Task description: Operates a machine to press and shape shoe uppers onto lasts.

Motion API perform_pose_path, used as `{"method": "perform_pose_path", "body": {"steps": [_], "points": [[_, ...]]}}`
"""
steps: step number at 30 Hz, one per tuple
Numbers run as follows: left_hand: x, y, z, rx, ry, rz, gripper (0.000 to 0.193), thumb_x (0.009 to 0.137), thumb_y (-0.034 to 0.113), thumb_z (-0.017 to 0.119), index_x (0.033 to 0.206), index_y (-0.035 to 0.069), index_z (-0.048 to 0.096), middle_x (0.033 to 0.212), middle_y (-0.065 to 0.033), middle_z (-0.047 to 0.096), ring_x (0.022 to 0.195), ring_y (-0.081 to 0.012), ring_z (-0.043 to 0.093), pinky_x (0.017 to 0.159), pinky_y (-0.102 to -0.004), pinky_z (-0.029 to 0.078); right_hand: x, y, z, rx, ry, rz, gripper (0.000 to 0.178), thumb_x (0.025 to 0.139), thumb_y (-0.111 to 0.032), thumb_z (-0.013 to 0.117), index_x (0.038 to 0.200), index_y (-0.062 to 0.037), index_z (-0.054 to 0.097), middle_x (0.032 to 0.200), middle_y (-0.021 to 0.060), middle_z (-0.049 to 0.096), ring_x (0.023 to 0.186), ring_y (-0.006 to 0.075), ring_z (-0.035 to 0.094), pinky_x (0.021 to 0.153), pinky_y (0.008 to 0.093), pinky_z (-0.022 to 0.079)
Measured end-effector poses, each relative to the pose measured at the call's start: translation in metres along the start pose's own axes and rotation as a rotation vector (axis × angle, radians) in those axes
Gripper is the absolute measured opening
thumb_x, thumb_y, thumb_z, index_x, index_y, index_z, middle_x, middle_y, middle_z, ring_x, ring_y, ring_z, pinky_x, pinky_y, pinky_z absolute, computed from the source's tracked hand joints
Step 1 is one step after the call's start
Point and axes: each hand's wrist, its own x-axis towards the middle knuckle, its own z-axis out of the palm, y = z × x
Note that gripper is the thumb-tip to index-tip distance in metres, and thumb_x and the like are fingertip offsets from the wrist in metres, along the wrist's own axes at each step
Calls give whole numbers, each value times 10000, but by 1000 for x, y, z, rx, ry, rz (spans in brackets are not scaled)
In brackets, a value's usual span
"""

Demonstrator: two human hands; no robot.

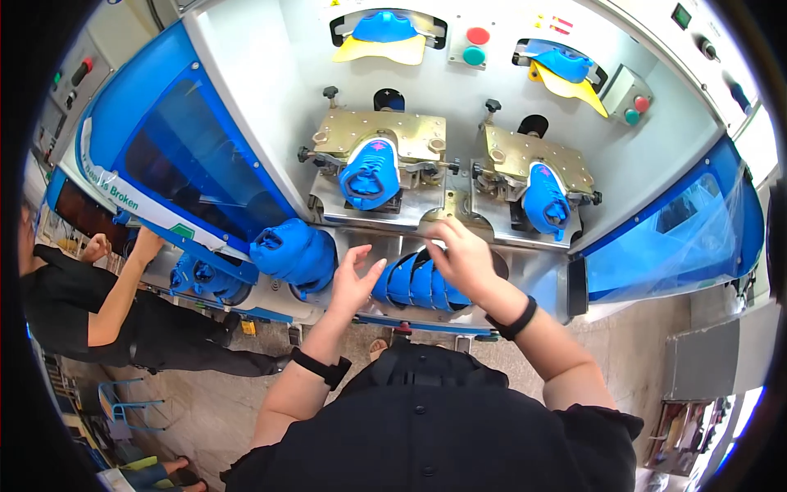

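Note:
My left hand (354, 281) is raised over the front ledge with its fingers apart and nothing in them. To its right, a row of nested blue shoe uppers (402, 281) lies on the metal ledge. My right hand (464, 261) hovers above the right end of that row, thumb and fingers apart, with nothing visible in it. Beyond my hands, one blue shoe upper (369, 182) sits on the left brass-coloured fixture (402, 127). Another blue upper (544, 203) sits on the right fixture (537, 152).
A pile of blue uppers (295, 252) stands left of my left hand. Blue-and-yellow pads (381, 41) hang above the fixtures, beside a box with red and green buttons (474, 45). Blue window panels (193, 139) flank the machine. A co-worker in black (82, 307) stands at left.

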Motion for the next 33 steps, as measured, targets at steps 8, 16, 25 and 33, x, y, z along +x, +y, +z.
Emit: {"method": "perform_pose_path", "body": {"steps": [8,16,25,33], "points": [[-11,11,-18,-281,-71,-149,414,905,219,700,1236,12,563,1223,-116,604,1093,-180,575,921,-313,467,72,-25,91,8,-107,119,475,822,-153,683,1237,-43,481,1177,166,539,943,397,618,766,459,527],[46,18,-16,-902,-60,-403,390,1005,350,536,1266,61,505,1217,-102,609,1067,-226,599,896,-379,493,53,-25,105,9,-73,156,584,804,-118,668,1318,-5,415,1339,186,455,997,417,619,787,470,537],[97,8,11,-1217,-157,-458,314,927,254,670,1175,120,532,1086,-42,576,946,-237,621,763,-376,547,43,-19,87,-115,-237,156,742,776,-119,703,1423,-61,344,1448,138,401,1073,369,613,821,442,545],[97,4,5,-976,-161,-458,435,859,295,703,1213,119,522,1056,-18,559,934,-202,624,698,-336,541,38,-16,97,-126,-157,119,766,770,-123,699,1442,-100,332,1454,109,415,937,363,652,768,435,557]]}}
